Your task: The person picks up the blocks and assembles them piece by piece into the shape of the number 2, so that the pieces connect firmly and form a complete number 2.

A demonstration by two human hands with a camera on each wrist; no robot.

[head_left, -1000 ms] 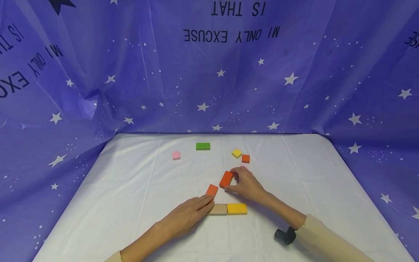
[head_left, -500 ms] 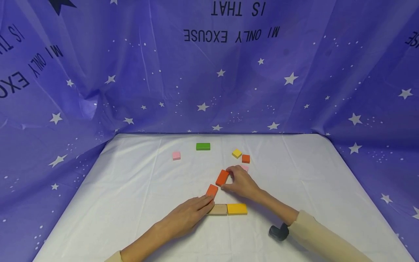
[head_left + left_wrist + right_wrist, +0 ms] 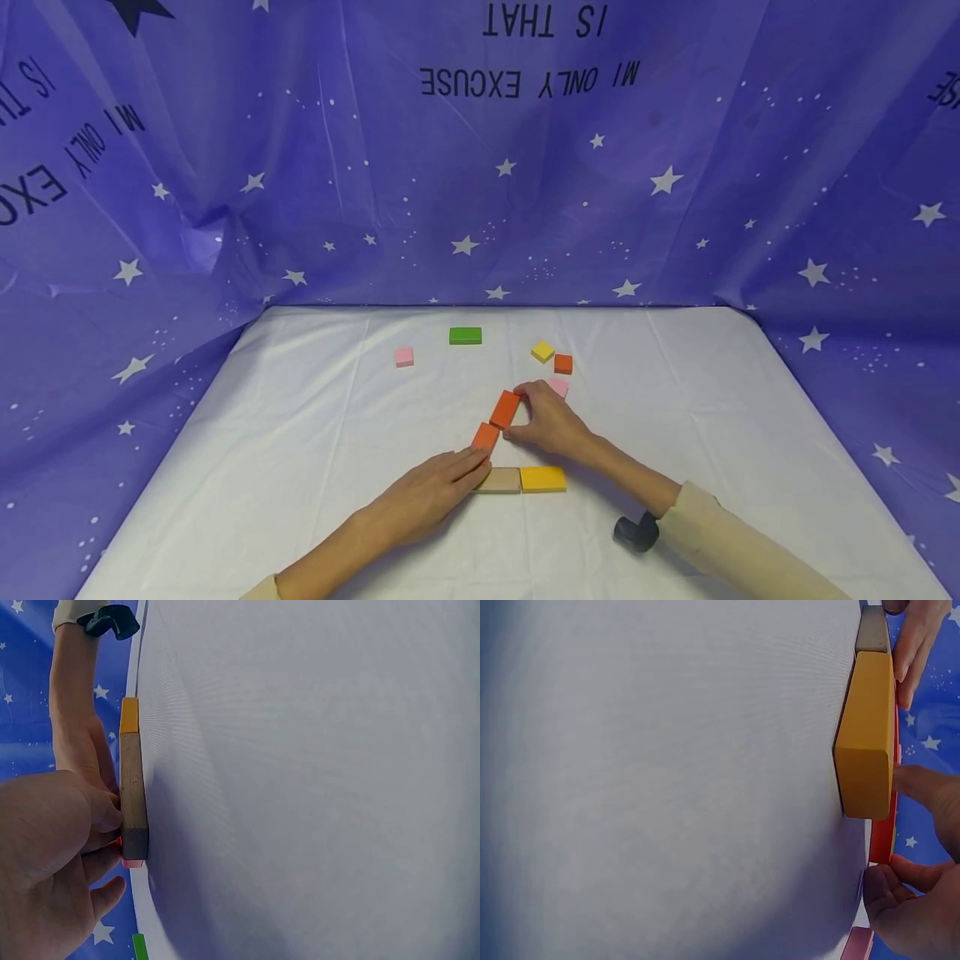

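pinching a red block (image 3: 506, 409) between thumb and fingertips, your right hand (image 3: 553, 421) sets its near end just beside an orange block (image 3: 485, 435), where your left hand (image 3: 423, 496) rests, fingers extended, beyond the tan block (image 3: 502, 480) and yellow block (image 3: 543, 479).

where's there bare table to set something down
Head view: the tabletop is bare left of the leftmost pink block, right of the small orange block, and below the long yellow block. Crowded middle: left hand, right hand, long orange blocks.
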